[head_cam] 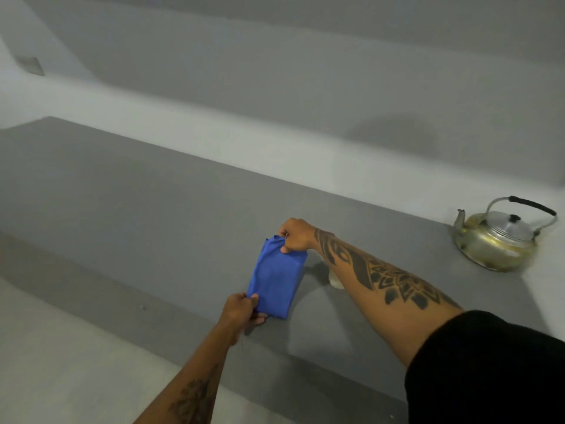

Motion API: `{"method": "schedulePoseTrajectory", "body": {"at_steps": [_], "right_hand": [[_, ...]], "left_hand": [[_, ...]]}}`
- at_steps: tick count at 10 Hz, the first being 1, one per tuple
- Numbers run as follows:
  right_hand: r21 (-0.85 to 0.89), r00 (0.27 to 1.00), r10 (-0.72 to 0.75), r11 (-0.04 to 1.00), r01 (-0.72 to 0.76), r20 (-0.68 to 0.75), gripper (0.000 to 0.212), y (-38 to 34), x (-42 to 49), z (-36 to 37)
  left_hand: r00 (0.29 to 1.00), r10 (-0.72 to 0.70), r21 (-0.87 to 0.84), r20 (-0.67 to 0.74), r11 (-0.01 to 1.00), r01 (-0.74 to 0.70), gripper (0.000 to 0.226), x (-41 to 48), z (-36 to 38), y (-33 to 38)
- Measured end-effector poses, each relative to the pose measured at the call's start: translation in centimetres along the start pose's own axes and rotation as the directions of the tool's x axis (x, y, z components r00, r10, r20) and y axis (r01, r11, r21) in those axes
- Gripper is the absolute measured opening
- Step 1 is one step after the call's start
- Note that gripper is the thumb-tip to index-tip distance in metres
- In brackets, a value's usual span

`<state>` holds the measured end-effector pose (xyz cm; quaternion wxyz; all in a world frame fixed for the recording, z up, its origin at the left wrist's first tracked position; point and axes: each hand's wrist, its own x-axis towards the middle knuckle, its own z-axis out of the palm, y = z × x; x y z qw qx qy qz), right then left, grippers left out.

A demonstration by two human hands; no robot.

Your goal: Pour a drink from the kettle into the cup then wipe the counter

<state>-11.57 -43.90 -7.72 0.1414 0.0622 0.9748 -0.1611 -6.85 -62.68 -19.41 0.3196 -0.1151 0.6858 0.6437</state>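
Counter (153, 209): runs along the wall behind it.
Cloth (276, 283): held over the counter's middle, right hand (295, 235) at its far end, left hand (241, 310) at its near end.
Cup (336, 280): just right of the cloth, partly behind the right forearm.
Kettle (498, 240): on the counter, far right.

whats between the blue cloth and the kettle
In the head view, the right forearm crosses between blue cloth and kettle, half hiding a pale cup; otherwise bare counter.
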Motion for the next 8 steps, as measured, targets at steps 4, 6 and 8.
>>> {"method": "schedulePoseTrajectory", "body": {"at_steps": [4,6,8], "right_hand": [[0.146,0.980,0.190,0.973,-0.179,-0.062,0.008,0.6,2.9,3.0],[0.178,0.975,0.177,0.972,-0.153,-0.131,0.025,0.5,2.0,1.9],[0.187,0.952,0.222,0.965,-0.184,-0.210,0.025,1.1,-0.4,-0.4]], "left_hand": [[0.999,0.016,0.320,-0.048,0.947,0.000,0.026,0.6,-1.6,0.7],[0.997,0.017,0.477,-0.069,0.879,0.018,0.025,-0.2,-2.6,1.4],[0.973,0.190,0.824,-0.129,0.567,-0.001,0.025,-2.0,-2.0,4.7]]}}
